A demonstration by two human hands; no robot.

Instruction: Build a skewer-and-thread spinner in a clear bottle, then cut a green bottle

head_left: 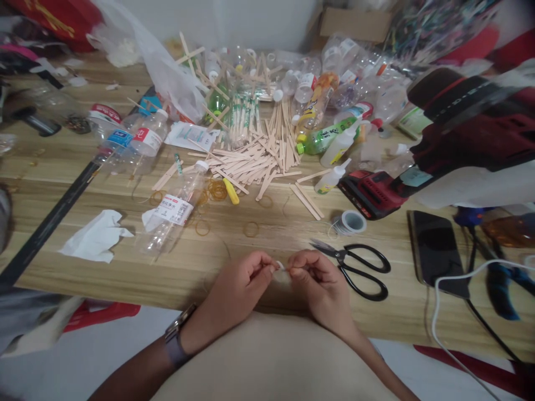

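Observation:
My left hand (240,284) and my right hand (320,281) meet at the near edge of the wooden table (209,262). Both are closed in a pinch on a small white object (281,267) held between their fingertips; it is too small to name. A watch sits on my left wrist (178,334). Black-handled scissors (355,264) lie open just right of my right hand. A small roll of clear tape (350,223) stands behind the scissors.
A heap of wooden craft sticks (254,159), empty plastic bottles (171,209), glue bottles (332,178) and rubber bands (251,229) cover the middle. A crumpled tissue (96,236) lies left. A red power tool (376,192), a phone (437,250) and cables sit right.

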